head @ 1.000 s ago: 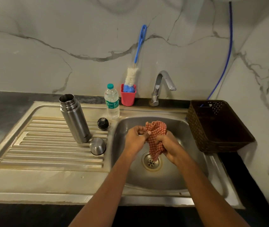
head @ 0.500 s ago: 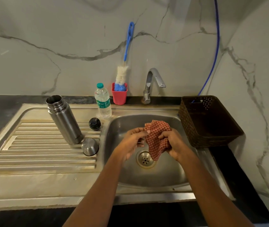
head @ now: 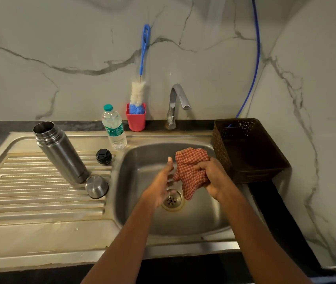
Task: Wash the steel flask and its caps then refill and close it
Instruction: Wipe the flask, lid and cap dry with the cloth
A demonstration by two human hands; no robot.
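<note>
Steel flask (head: 60, 152): we see it standing uncapped on the ribbed draining board (head: 30, 193), well out to the left of both hands. Its long axis rises from the board and appears to lean up and away to the left in this wide view. The body is brushed grey metal with a ringed neck and a dark open mouth. We cannot tell whether there is water inside.

Touching its base, on the side nearer the hands, a rounded steel cap (head: 96, 186) sits dome up. A small black cap (head: 103, 156) lies just beyond that, and a clear water bottle (head: 114, 128) stands behind it.

Over the sink (head: 142, 222), the left hand (head: 161, 185) is spread with its fingers nearly straight, holding nothing. It is blurred at the edge of a red checked cloth (head: 191, 173), and we cannot tell if it touches. The right hand (head: 214, 179) has its fingers curled tight round the bunched cloth, which hangs above the drain. A dark basket (head: 220, 144) sits just to the right of that hand.

We judge the free left hand better placed to reach across for the flask, being the nearer one.
</note>
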